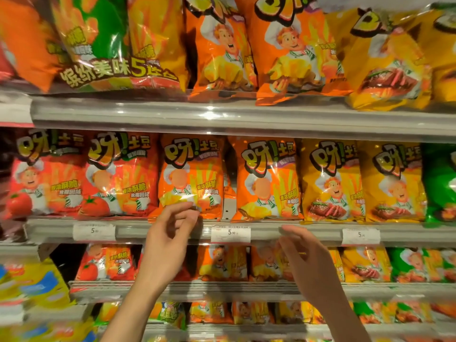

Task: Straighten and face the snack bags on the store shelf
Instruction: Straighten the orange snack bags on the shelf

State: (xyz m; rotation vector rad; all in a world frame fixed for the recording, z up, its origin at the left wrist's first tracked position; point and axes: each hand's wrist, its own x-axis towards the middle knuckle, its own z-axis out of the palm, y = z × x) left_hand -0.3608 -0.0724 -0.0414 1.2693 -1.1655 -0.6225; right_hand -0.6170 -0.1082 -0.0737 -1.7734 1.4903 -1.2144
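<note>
The middle shelf holds a row of upright snack bags: red tomato bags (49, 174) at the left, two orange bags, yellow bags (330, 181) and a green bag (439, 181) at the right. My left hand (170, 233) reaches up to the left orange bag (192, 169) and pinches its bottom edge between thumb and fingertips. That bag leans slightly left. A narrow gap (229, 206) separates it from the right orange bag (266, 178). My right hand (303, 253) hovers below that bag in front of the shelf rail, with its fingers loosely bent and holding nothing.
The shelf rail (308, 234) carries price tags (230, 233). Larger bags (222, 45) fill the shelf above, some overhanging its edge. Lower shelves hold more red, orange, yellow and green bags (222, 262). Blue and yellow bags (32, 285) sit at the lower left.
</note>
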